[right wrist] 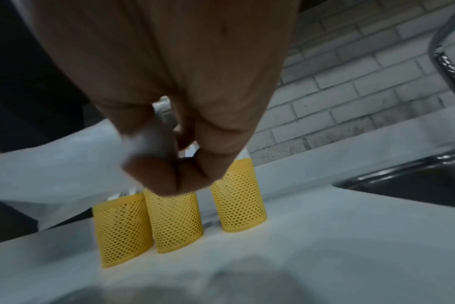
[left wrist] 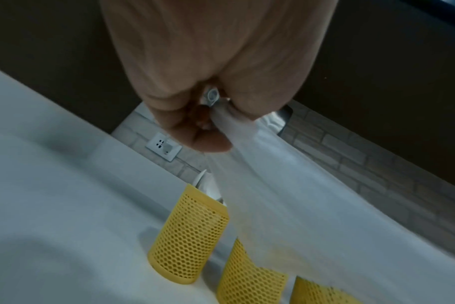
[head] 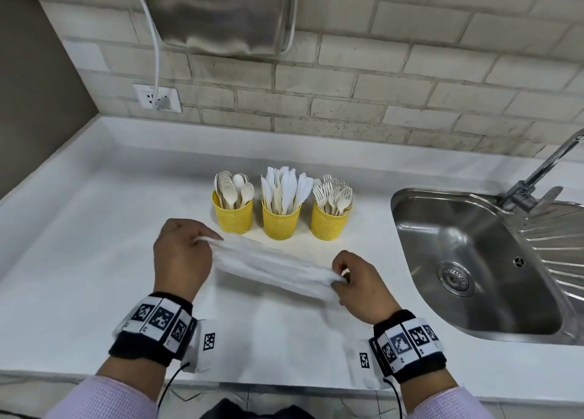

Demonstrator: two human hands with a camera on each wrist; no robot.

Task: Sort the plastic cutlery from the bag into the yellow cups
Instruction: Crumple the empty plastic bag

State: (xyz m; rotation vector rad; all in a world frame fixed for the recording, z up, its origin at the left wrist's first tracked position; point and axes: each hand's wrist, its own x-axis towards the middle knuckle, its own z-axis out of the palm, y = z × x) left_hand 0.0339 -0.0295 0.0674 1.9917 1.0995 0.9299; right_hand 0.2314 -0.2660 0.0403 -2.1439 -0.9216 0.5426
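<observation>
Overhead, a white bag [head: 275,268] is held stretched above the counter [head: 79,244], one end gripped in the curled left hand [head: 181,257], the other pinched by the right hand [head: 363,287]. Spoons [head: 232,189], knives [head: 286,189] and forks [head: 333,192] are seen sorted into three yellow cups [head: 279,221] only from the head view. A sink [head: 474,260] is shown alongside. From the wrist views, mostly the cups' mesh walls [right wrist: 175,222] and curled fingers [left wrist: 195,123] are visible.

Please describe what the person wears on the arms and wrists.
Both hands are bare. The left wrist band and the right wrist band are black, each ringed with white tiles bearing black square codes. A thin black cable hangs from each. The sleeves are pale lilac.
</observation>
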